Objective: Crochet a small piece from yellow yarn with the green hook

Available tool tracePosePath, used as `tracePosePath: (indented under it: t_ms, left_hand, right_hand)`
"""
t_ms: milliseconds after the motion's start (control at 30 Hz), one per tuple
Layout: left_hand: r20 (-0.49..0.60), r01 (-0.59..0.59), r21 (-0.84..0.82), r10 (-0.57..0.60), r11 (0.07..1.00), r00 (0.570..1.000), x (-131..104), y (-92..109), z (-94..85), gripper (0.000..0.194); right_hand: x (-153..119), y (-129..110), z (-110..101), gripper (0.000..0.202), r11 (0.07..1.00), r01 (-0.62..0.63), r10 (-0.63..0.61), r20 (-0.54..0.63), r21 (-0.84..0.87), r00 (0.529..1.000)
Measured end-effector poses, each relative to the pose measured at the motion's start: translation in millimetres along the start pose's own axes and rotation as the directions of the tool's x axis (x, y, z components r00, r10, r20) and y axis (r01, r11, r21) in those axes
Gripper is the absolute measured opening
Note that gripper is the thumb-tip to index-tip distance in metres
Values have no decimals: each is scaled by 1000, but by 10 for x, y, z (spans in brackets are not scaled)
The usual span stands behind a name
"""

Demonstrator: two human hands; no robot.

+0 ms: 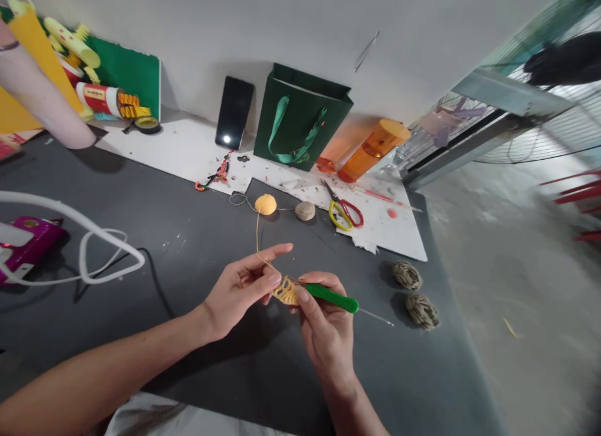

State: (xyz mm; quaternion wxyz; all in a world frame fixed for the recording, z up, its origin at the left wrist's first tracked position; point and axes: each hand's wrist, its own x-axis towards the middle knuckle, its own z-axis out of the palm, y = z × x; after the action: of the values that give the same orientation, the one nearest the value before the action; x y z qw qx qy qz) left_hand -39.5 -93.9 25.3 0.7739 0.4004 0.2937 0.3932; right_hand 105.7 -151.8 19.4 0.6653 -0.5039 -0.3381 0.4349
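Observation:
My left hand (244, 284) pinches the left end of a small yellow crochet piece (285, 290) between thumb and fingers, its index finger stretched out with yellow yarn passing over it. That yarn runs up to a yellow yarn ball (265, 204) on the dark table. In my right hand (326, 323) is a crochet hook (332, 296) with a green handle; its thumb also presses on the right end of the crochet piece. One metal tip of the hook points out to the right, while the other end lies by the stitches, partly hidden by my fingers.
A grey-beige yarn ball (305, 211) and scissors (345, 213) lie beyond my hands. Two olive yarn bundles (407, 275) sit at right. Behind stand a phone (234, 113), a green paper bag (303, 119) and an orange bottle (373, 151). A white cable (113, 235) loops at left.

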Motion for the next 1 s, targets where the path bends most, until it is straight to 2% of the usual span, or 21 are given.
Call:
tracePosePath:
  t_ms: [233,333,433,567,767,1000]
  left_hand:
    - [46,125,-129,-120,984,992,-3,26,41,62]
    - [52,127,-155,-121,980,991,8,29,43,62]
    - [74,130,-150,-120,980,990,19,28,29,61]
    - [74,144,-142,-134,979,988,14,29,22,60]
    - [94,201,-133,-189,971,977,-12,42,38,67]
    - [95,189,-75,-182,979,979,-28,34,15,65]
  right_hand:
    - [-4,36,-17,15,1000,-14,13,22,4,1000]
    - [-9,39,-17,16,999,-41,40,65,13,997]
    - [-19,24,-18,19,999,-45,45,113,-3,993]
    - [-22,11,-19,24,999,-14,16,77,-34,997]
    - [-23,27,-26,19,998,0,3,51,-59,999]
    - [-55,50,-70,13,993,6,6,105,-114,994]
